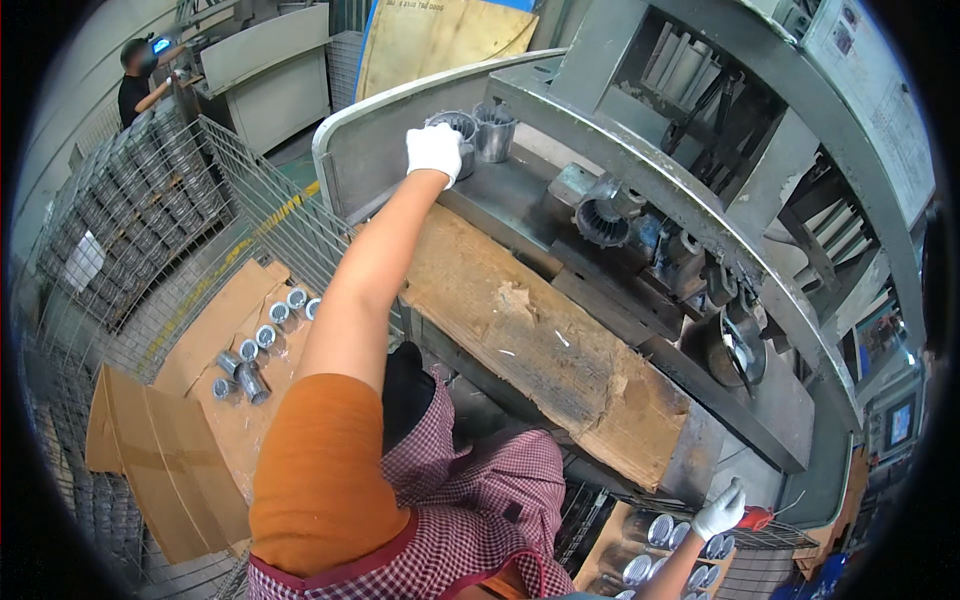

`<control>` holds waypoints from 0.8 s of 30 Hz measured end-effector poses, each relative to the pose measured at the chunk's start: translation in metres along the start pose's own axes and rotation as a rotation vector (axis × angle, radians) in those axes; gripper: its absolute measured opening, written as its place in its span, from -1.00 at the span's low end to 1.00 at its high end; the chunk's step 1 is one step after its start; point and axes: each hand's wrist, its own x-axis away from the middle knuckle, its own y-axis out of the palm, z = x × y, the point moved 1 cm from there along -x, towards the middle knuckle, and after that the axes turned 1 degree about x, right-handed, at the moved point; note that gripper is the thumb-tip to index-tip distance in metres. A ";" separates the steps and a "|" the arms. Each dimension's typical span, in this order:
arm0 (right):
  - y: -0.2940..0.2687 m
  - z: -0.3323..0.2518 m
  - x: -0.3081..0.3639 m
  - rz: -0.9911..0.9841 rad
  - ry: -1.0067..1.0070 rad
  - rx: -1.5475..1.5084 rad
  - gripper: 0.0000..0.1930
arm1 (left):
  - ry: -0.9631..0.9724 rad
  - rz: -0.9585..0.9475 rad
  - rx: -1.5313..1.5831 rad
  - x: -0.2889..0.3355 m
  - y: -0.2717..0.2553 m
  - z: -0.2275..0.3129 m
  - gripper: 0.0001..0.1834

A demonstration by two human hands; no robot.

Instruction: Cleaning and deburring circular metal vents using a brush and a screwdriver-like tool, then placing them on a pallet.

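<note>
My left hand (435,155), in a white glove, reaches to the far end of the machine bench. Its fingers are closed on the rim of a hollow metal cylinder (464,122). Right beside it stands a second ribbed metal cylinder (494,132), upright. My right hand (719,511), also gloved, is low at the right, above a bin with several shiny metal cylinders (637,570). Its fingers look curled together; whatever they hold, if anything, is hidden. A red-handled tool (755,518) lies close against that hand.
Worn cardboard (540,340) covers the bench front. Behind it is a machine with a toothed round fixture (602,222) and a dark pan (724,348). Several cylinders (252,382) lie on cardboard in a wire cage at left. Beyond, a person (140,85) works by stacked parts (135,195).
</note>
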 end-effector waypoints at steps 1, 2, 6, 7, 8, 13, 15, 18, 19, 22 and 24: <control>0.001 0.001 0.000 -0.011 -0.001 -0.003 -0.74 | -0.004 -0.008 -0.008 0.010 -0.002 0.000 -0.62; 0.001 0.000 0.000 -0.013 0.010 0.000 -0.73 | 0.027 -0.005 -0.001 0.018 -0.007 0.002 -0.62; -0.005 0.006 -0.001 -0.061 0.042 0.021 -0.68 | 0.144 0.056 0.157 0.072 -0.041 0.015 -0.58; -0.005 0.006 -0.002 -0.054 0.046 0.013 -0.66 | 0.170 -0.005 0.159 0.084 -0.047 0.017 -0.59; -0.006 0.007 -0.004 -0.114 0.094 0.012 -0.64 | 0.212 0.002 0.192 0.099 -0.045 0.020 -0.61; 0.003 0.019 -0.006 -0.194 0.112 0.000 -0.63 | 0.476 -0.013 0.317 0.156 -0.044 0.044 -0.67; 0.002 0.016 -0.006 -0.104 0.170 -0.003 -0.62 | 0.370 -0.103 0.250 0.165 -0.091 0.054 -0.65; 0.007 0.052 -0.011 -0.132 0.255 0.031 -0.60 | 0.486 -0.053 0.437 0.172 -0.115 0.084 -0.63; 0.008 0.047 -0.013 -0.116 0.259 0.022 -0.61 | 0.536 -0.076 0.464 0.179 -0.124 0.099 -0.61; 0.011 0.019 -0.023 -0.161 0.234 0.060 -0.60 | 0.602 -0.105 0.525 0.196 -0.107 0.138 -0.57; -0.002 -0.013 -0.019 -0.176 0.232 0.111 -0.60 | 0.642 -0.169 0.530 0.208 -0.075 0.159 -0.55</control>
